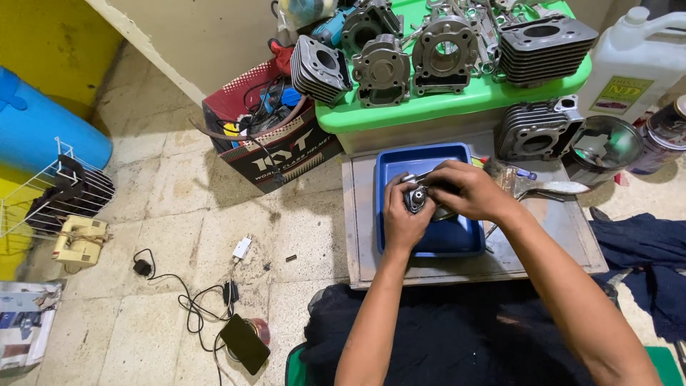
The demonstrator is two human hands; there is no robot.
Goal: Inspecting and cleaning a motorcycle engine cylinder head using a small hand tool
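Below, stained tile floor (pixel 179 186), wooden board (pixel 557 236), blue tray (pixel 429 243)

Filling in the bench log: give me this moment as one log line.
left hand: grips small grey metal engine part | right hand: on same part | below: blue plastic tray | base: low wooden board

Head camera, one view, looking steeply down

It sits close above both hands, facing forward over the blue tray (pixel 457 241) beneath them toward the green bin (pixel 429 107) beyond.
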